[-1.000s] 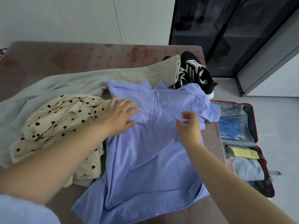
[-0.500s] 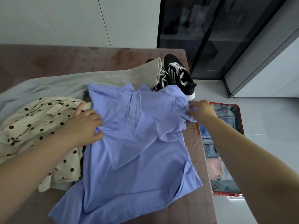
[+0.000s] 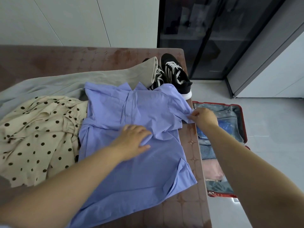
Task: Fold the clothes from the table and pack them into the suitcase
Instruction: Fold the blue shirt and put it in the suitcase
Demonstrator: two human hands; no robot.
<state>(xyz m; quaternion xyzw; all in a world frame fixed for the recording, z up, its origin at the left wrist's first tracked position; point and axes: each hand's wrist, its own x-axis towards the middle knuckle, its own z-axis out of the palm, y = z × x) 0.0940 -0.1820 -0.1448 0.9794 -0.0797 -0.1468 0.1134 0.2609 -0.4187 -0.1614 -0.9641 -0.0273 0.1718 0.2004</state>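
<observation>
Blue polo shirt (image 3: 131,145) lies face-up on the table (image 3: 189,211); left hand (image 3: 133,139) presses it flat, right hand (image 3: 203,116) pinches the sleeve (image 3: 182,111). Tugging sideways could rumple the front or drag it off the edge

Brown table (image 3: 57,63), blue shirt (image 3: 134,170), polka-dot garment (image 3: 37,137), grey garment (image 3: 57,86), sneakers (image 3: 174,74)

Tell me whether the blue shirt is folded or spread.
Spread out. The blue shirt lies flat, front up, on the table; the left hand presses its middle while the right hand pinches one sleeve, not yet folded.
</observation>
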